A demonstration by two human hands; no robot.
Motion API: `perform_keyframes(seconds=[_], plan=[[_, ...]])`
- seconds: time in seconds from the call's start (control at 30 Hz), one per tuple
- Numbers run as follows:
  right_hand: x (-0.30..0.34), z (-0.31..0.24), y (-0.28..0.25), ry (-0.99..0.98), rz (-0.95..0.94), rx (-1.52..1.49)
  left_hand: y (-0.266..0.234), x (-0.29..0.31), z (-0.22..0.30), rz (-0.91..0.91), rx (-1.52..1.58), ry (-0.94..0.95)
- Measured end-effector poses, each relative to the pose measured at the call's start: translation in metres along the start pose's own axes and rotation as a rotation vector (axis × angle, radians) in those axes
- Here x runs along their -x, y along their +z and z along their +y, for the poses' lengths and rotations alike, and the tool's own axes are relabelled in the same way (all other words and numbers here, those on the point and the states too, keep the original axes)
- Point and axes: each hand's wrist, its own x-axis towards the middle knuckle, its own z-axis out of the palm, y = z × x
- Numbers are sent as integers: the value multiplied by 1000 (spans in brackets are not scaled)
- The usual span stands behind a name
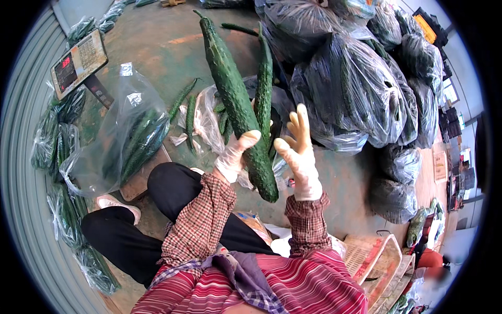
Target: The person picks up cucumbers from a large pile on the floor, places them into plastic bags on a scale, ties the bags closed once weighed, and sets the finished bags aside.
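My left hand [238,155], in a whitish glove, is closed around a long, bumpy cucumber [232,83], its thumb lying across the side. Close against it on the right is a thinner cucumber [264,78]; whether the same hand grips this one too is hard to tell. To the right my gloved right hand [301,149] is open, fingers spread and holding nothing. Beyond the hands, loose cucumbers [190,123] lie on the floor around a crumpled clear plastic bag [208,119]. A clear bag of cucumbers [141,138] rests on a low platform to my left.
A scale display [78,63] stands at the far left above bagged cucumbers [65,214] along the corrugated wall. Large filled plastic bags [350,89] are heaped at the far right. A slatted plastic crate [374,254] sits near my right side; another person [431,259] is at the right edge.
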Motion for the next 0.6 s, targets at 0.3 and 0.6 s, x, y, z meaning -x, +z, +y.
perform_keyframes(seconds=[0.3, 0.6], plan=[[-50, 11, 65, -62, -109, -434, -18, 5, -12, 258, -1355, 307], [-61, -12, 97, -140, -23, -598, -26, 110, 198, 1131, -2114, 592]])
